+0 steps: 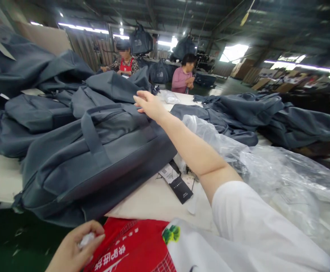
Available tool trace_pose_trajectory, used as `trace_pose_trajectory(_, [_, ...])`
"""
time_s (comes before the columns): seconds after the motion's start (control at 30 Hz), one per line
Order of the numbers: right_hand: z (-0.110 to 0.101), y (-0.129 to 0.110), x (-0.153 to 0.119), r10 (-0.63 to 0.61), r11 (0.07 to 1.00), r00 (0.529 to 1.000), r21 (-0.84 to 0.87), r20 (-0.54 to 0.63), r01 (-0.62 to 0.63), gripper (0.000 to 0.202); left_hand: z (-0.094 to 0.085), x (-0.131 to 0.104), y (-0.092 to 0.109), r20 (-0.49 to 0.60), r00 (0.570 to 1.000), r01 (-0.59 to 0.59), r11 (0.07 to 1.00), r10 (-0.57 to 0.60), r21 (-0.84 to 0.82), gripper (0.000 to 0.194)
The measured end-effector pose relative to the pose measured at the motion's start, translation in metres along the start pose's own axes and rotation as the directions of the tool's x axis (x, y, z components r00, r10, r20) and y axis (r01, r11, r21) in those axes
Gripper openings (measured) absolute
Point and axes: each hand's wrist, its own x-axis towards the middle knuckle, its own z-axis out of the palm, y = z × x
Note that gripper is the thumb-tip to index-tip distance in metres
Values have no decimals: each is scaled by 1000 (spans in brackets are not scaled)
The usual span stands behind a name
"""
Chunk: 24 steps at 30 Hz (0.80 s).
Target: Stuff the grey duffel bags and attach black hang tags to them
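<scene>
A large dark blue-grey bag (pixel 96 162) with a strap handle lies on the pale table (pixel 142 200). My right hand (pixel 150 105) reaches over the bag's far right end, fingers apart, with nothing seen in it. At the lower left, my left hand (pixel 81 243) is curled around a small crumpled white piece (pixel 87 240), beside the red apron (pixel 133 241) on my body. Black and white hang tags (pixel 180 187) lie on the table by the bag's right side.
More dark bags are piled at the left (pixel 40 113) and right (pixel 247 109). Clear plastic wrapping (pixel 281 177) spreads over the right side. Across the table are a person in a red apron (pixel 126 66) and a person in a pink top (pixel 180 79).
</scene>
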Motion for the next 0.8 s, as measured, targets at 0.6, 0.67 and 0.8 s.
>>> trace_pose_trajectory(0.6, [-58, 107, -254, 486, 449, 872, -871, 52, -198, 31, 44, 48, 36, 257, 960, -61, 982, 106, -176, 39])
trace_pose_trajectory(0.67, [-57, 118, -260, 519, 413, 854, -883, 27, -224, 25, 48, 50, 38, 251, 965, -27, 980, 77, -198, 43])
trace_pose_trajectory(0.8, [-65, 123, -263, 486, 474, 874, -842, 6, -257, 20, 48, 51, 34, 137, 990, -25, 990, 45, -138, 43])
